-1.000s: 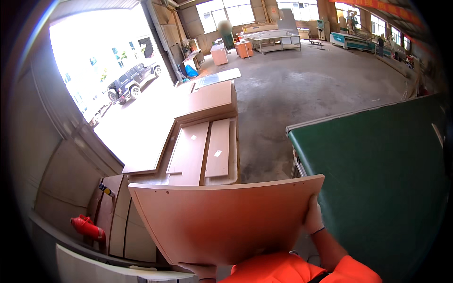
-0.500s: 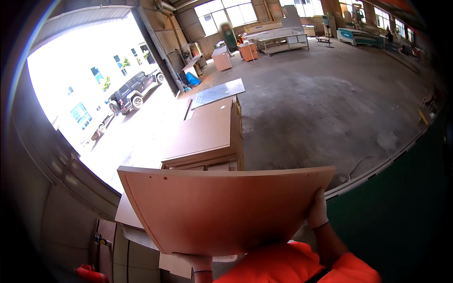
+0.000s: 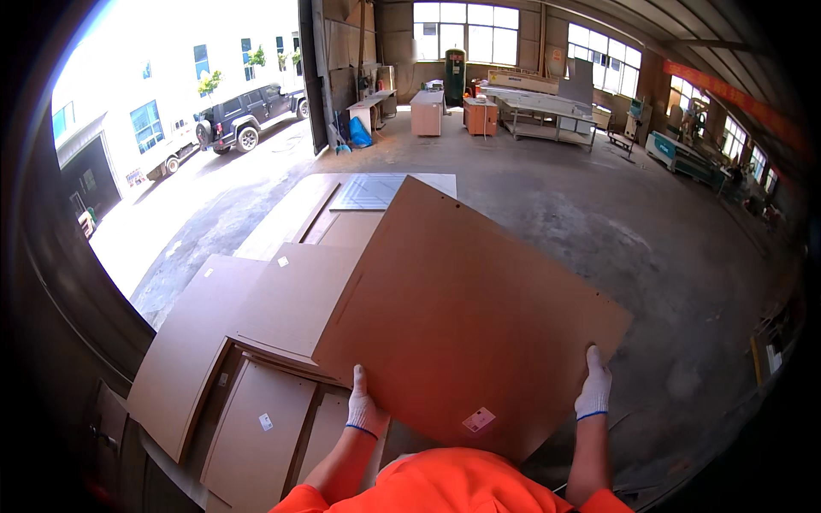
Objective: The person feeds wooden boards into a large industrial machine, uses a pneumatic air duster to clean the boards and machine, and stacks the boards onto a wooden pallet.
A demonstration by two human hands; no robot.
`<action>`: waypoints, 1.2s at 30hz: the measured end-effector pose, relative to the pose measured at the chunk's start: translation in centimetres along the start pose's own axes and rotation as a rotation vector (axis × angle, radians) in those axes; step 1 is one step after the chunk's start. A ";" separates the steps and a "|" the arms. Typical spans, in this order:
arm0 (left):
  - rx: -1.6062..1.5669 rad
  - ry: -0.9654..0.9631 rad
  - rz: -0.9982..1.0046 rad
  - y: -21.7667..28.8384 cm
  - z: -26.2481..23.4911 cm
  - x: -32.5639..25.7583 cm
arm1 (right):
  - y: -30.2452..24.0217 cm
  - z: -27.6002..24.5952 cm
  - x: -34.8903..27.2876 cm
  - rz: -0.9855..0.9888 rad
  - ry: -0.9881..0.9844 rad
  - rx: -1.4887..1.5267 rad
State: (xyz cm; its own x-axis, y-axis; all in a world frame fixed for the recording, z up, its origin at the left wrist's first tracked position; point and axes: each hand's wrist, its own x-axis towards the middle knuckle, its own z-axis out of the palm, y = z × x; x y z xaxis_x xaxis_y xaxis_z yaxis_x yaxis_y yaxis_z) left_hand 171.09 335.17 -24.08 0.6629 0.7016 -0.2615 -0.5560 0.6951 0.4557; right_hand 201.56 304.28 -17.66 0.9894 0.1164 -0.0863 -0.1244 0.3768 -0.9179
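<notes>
A large flat wooden panel (image 3: 479,316), brownish with small drilled holes and a white label near its close edge, is held tilted in front of my body. My left hand (image 3: 365,409), in a white knit glove with a blue cuff, grips its left edge, thumb on the face. At the right edge my right hand (image 3: 593,386), gloved the same way, has its thumb on the face too. The other fingers of both hands are hidden behind the panel. To the left and beyond lie stacked panels (image 3: 295,295), one partly covered by the panel I hold.
More labelled boards (image 3: 261,427) lie at lower left, and a glossy grey sheet (image 3: 368,193) rests farther back. Concrete floor (image 3: 547,214) stretches right. Workbenches (image 3: 539,107), a green tank (image 3: 455,75) and a teal machine (image 3: 684,156) stand far off. A dark car (image 3: 252,115) is outside the open doorway.
The panel has turned from nearly square-on to a slanted angle, and its broad face with the label now shows. My view has shifted, bringing more stacked boards into sight on the left.
</notes>
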 end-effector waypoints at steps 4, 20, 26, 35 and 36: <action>0.136 0.142 -0.085 -5.7 3.1 15.3 | 1.3 0.9 11.5 0.031 0.004 -0.103; 0.045 0.522 0.083 -12.2 14.7 55.0 | 14.3 23.2 58.1 0.236 -0.254 -0.339; -0.073 0.673 0.159 -12.4 11.9 63.0 | 23.2 38.8 66.3 0.239 -0.421 -0.419; -0.266 0.910 0.329 -12.8 12.9 64.4 | 36.4 57.0 64.2 0.568 -0.592 -0.463; -0.285 0.901 0.337 -13.0 13.0 64.6 | 37.4 58.8 63.1 0.577 -0.597 -0.462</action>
State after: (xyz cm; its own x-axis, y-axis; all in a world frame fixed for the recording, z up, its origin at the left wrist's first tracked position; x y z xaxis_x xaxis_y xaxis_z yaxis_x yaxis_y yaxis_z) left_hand 227.64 369.43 -35.83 -0.1128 0.6434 -0.7572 -0.8221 0.3675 0.4348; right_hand 254.98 379.72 -34.66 0.5671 0.6700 -0.4791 -0.4135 -0.2714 -0.8691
